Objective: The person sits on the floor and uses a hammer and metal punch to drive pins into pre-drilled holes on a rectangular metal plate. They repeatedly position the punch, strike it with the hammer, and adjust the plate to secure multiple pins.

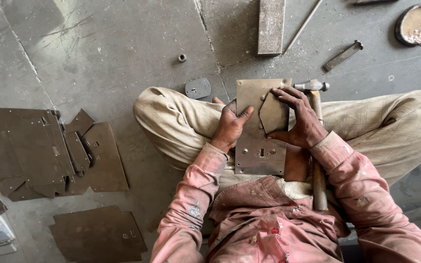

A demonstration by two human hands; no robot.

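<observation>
I sit cross-legged on the floor with a rectangular metal plate (pixel 257 146) with small holes and a slot resting on my lap. My left hand (pixel 230 124) grips the plate's left edge, thumb on its face. My right hand (pixel 300 119) presses a smaller angular metal piece (pixel 273 116) flat against the plate's upper right. A hammer (pixel 315 146) with a wooden handle lies across my right leg, its steel head beside my right hand's fingers.
A pile of cut brown metal sheets (pixel 49 153) lies on the concrete floor at left, another sheet (pixel 98 234) below it. A small tag-shaped plate (pixel 197 88), a nut (pixel 181 57), a flat bar (pixel 271 24), a metal strip (pixel 342 56) and a round dish (pixel 419 23) lie ahead.
</observation>
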